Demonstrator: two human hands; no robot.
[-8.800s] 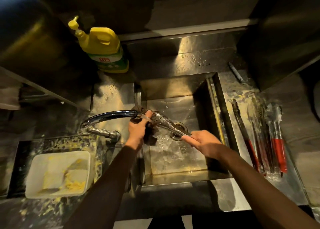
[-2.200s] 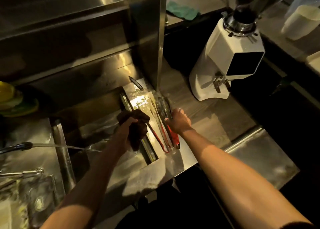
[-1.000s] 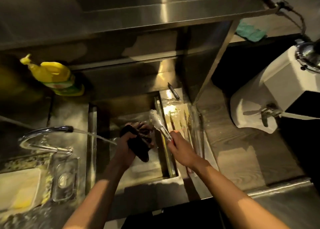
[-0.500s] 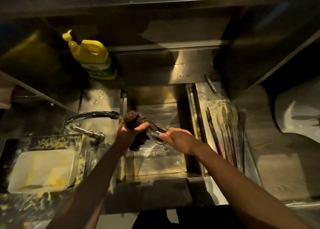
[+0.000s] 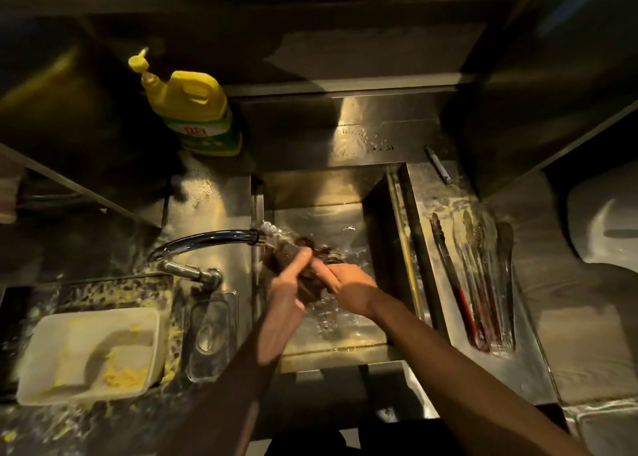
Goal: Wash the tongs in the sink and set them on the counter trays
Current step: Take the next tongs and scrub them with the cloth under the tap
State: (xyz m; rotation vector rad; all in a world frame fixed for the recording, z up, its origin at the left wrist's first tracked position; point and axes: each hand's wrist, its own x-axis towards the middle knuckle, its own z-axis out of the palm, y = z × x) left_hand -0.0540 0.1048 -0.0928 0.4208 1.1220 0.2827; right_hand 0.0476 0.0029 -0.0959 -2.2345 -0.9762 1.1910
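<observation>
Tongs [image 5: 330, 256] are down in the sink [image 5: 381, 228], right under the stream from the faucet [image 5: 207, 243], with only a sliver of metal peeking past my knuckles. My right hand [image 5: 348, 281] is curled tight round their handle end. My left hand [image 5: 291, 284] is clenched on the dark scrubbing cloth [image 5: 284, 253], pressing it onto them. It's dim and splashy in here, so I can't say how much of the tongs that cloth covers.

Off to my right, the other tongs [image 5: 478, 276] lie side by side on the counter tray [image 5: 518, 338], red handles toward me. Left of the tap sit a yellow detergent bottle [image 5: 196, 110] and a white tub [image 5: 89, 348] with yellow scraps.

Here's what worries me. Wet steel could slip out of my right hand and clatter into the basin. Water bouncing off the cloth could spray across onto the tray. And a rushed scrub might leave grime near the hinge, which I can't see at all.
</observation>
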